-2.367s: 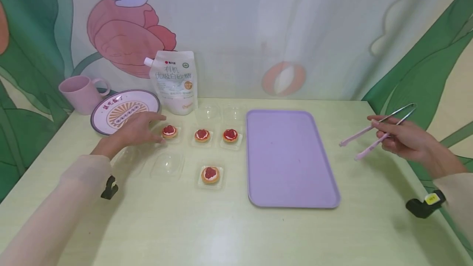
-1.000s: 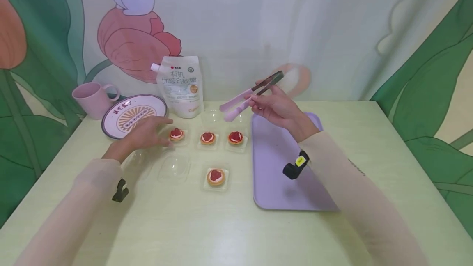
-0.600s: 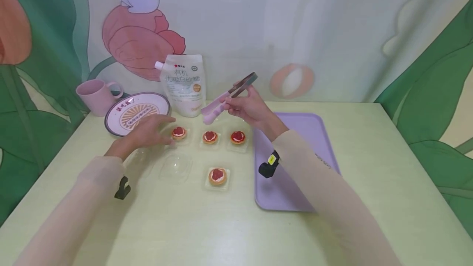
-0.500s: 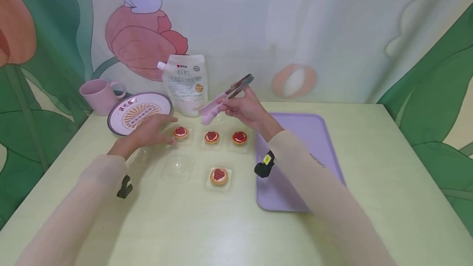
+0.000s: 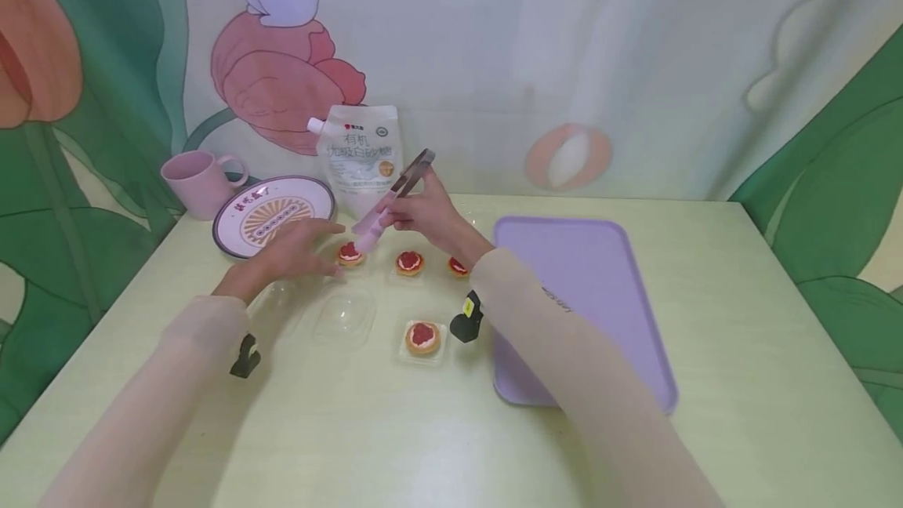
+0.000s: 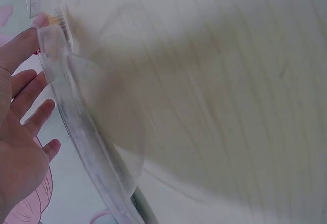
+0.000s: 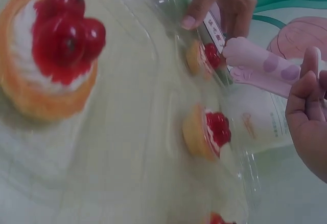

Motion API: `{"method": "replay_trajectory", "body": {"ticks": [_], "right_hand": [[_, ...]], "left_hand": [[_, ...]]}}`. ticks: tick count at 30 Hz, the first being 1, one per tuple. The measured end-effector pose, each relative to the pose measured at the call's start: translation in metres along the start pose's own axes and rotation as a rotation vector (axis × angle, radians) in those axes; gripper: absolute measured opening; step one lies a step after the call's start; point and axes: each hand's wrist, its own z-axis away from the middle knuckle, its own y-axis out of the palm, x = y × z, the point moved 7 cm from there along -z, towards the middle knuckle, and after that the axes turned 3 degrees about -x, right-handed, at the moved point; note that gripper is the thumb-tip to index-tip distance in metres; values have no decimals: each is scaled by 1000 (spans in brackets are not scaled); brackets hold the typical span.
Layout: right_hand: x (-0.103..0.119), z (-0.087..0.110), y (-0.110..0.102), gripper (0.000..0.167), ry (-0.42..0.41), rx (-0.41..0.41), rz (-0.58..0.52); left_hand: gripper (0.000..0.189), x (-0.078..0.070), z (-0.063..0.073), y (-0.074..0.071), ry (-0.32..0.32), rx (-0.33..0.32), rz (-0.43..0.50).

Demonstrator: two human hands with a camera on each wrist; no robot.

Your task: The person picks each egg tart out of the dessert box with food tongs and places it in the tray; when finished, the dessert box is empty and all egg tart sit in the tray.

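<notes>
the tart [image 5: 348, 254] nearest the plate [image 5: 229, 226] lies just to its right, under the angled tips of the pink tongs [image 7: 271, 64]; the right hand [image 5: 426, 214] has these in its grip, while the left hand [image 5: 296, 249], its grip released, spreads its fingers near the plate's right edge; best, i judge, to straddle the tart low, squeeze gently and spare the red topping [image 7: 212, 55]

Lilac rectangular tray [image 5: 571, 257]: partly hidden by beige fabric sleeve [image 5: 578, 359]. Round golden red-topped tart [image 5: 457, 267]: edge behind same sleeve. Left hand [image 6: 20, 150]: cropped by left edge, left wrist view.
</notes>
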Motion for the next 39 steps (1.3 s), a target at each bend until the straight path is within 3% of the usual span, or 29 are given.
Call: {"method": "replay_trajectory", "body": {"ticks": [6,12,21,33,39], "right_hand": [[0,-2,11,57,-17,-54,82],[-9,-6,16,67,42,-94,143],[-10,-11,28,78,19,-27,255],[-17,-9,44,65,32,29,332],[-15,-8,49,43,19,32,505]], "left_hand": [[71,-4,-2,-1,30,-28,3],[72,-2,-1,2,5,-11,13],[71,-1,-1,1,-17,1,28],[72,4,-1,2,-27,-5,20],[74,6,-1,1,-50,2,31]]}}
